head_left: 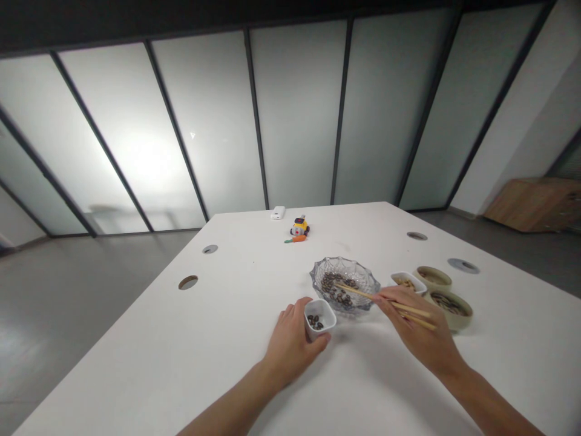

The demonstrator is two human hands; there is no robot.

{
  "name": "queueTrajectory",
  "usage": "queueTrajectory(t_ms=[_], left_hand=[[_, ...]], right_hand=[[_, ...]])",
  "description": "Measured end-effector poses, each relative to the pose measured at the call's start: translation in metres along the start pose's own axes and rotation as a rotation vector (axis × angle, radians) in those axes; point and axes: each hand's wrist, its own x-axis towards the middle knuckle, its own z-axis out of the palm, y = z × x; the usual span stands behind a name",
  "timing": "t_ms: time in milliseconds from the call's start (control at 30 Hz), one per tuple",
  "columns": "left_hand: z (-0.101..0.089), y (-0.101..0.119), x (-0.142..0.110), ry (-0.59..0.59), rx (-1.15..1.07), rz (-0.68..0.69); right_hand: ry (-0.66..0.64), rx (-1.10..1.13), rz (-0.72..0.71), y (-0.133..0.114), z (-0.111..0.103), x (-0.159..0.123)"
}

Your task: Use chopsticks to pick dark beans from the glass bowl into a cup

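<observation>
My left hand (295, 340) is wrapped round a small white cup (327, 324), with several dark seeds or beans (315, 323) at its bottom. A pair of wooden chopsticks (356, 292) is gripped in my right hand (417, 330). Their tips reach into a clear glass bowl (370, 284) with a scalloped rim, among many dark striped seeds or beans (336, 287). The cup stands beside the near left side of the bowl. Whether the tips pinch a piece, I cannot tell.
Right of the glass bowl are a white dish (408, 282) of light-coloured pieces and two beige bowls (433, 277), the nearer holding dark seeds. Farther back on the white table (227, 351) lie a yellow toy vehicle (300, 226), an orange carrot-shaped piece (297, 239) and a white device (278, 212).
</observation>
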Motion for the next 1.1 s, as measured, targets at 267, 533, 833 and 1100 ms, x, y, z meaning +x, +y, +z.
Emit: queueTrajectory(t_ms=[267, 533, 833, 1100], left_hand=[[0.0, -0.001, 0.0, 0.0, 0.0, 0.001], [0.001, 0.0, 0.001, 0.004, -0.006, 0.019], [0.001, 0.002, 0.002, 0.009, 0.001, 0.019], [0.0, 0.002, 0.002, 0.005, 0.003, 0.025]], right_hand=[[0.027, 0.022, 0.008, -0.001, 0.002, -0.001], [0.005, 0.158, 0.04, -0.007, 0.005, -0.002], [-0.078, 0.178, 0.066, -0.013, 0.008, -0.002], [0.063, 0.07, -0.045, -0.012, 0.006, -0.002]])
